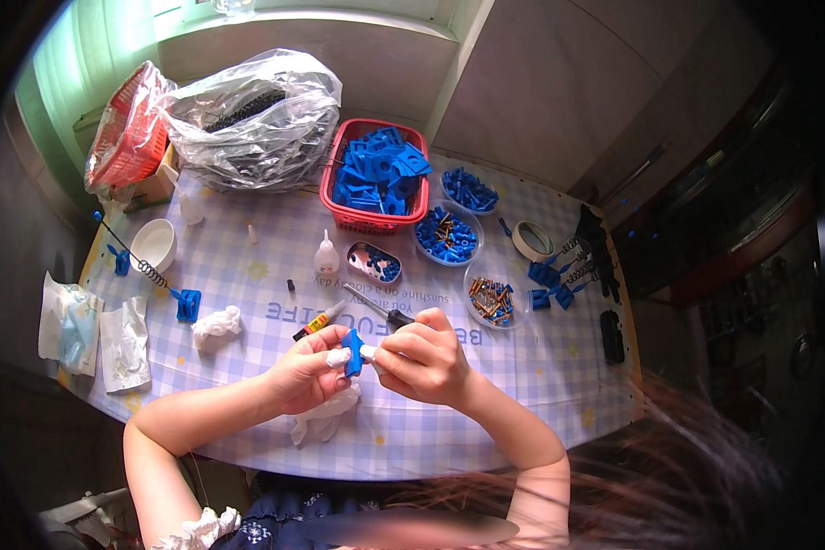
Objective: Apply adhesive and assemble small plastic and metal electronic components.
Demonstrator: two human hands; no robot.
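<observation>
While the left hand (pixel 304 378) pinches a plastic-looking blue piece (pixel 353 353) just below the frame's centre, its edges partly covered, the right hand (pixel 428 362) clamps a small white thing (pixel 368 352), hard to identify, wrinkled transparent bag (pixel 302 121) at upper left.

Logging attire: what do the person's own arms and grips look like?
Both forearms are bare. Left grip and right grip wear no gloves; white fingertip patches may be coverings. A white ruffle borders the left upper arm, beside a patterned dark-blue top.
</observation>
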